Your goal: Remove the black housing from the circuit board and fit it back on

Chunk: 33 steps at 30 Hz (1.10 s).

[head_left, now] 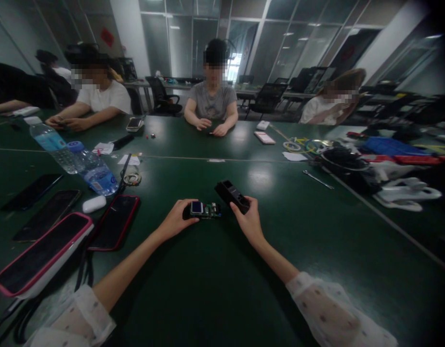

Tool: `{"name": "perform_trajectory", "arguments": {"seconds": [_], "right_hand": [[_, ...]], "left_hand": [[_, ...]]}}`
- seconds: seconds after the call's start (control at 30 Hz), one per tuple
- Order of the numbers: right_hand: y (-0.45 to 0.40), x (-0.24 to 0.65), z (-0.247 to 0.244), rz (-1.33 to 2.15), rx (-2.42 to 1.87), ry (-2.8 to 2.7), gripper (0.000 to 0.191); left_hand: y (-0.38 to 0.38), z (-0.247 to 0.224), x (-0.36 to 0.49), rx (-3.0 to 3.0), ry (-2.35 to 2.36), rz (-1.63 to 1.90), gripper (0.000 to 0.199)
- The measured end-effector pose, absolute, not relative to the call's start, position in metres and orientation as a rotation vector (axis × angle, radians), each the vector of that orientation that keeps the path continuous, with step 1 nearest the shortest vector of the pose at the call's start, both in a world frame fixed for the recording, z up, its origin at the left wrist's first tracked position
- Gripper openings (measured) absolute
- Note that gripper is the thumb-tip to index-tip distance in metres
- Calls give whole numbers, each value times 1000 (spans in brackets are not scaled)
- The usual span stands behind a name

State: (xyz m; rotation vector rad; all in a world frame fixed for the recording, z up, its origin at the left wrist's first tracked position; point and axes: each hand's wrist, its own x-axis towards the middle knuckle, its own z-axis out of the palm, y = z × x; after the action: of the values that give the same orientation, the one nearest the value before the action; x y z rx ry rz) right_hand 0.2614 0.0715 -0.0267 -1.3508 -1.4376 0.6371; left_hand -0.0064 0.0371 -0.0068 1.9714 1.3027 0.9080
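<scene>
A small green circuit board [211, 210] with a little square screen is pinched at its left end by my left hand [179, 218], thumb in front and fingers behind. My right hand [249, 219] grips the lower right end of a black case [231, 193], which is tilted with its upper end pointing left. Cut-outs show on the case's upper face. Board and case are close together but apart, over the middle of the green table [193, 279].
On the left are two water bottles [94, 171], a red-edged phone [116, 222], a pink-rimmed device [45, 253] and a white earbud case [94, 204]. A wrench [317, 179] and heaped cables lie right. People sit across the table.
</scene>
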Motion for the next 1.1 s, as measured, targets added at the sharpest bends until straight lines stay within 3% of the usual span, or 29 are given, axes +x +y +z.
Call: {"name": "perform_trajectory", "arguments": {"seconds": [0.27, 0.47, 0.57, 0.77, 1.1], "right_hand": [[69, 262, -28, 330, -1458, -1678, 45], [72, 262, -32, 230, -1414, -1712, 59], [73, 263, -33, 196, -1435, -1736, 55], [75, 267, -34, 283, -1441, -1717, 44], [64, 257, -17, 684, -1164, -1648, 54]], "left_hand": [[37, -4, -5, 1946, 1332, 898, 56], [36, -3, -5, 1945, 1323, 898, 58], [36, -2, -5, 1952, 1322, 915, 58], [36, 0, -5, 1883, 1330, 901, 54], [38, 4, -4, 1804, 1267, 912, 47]]}}
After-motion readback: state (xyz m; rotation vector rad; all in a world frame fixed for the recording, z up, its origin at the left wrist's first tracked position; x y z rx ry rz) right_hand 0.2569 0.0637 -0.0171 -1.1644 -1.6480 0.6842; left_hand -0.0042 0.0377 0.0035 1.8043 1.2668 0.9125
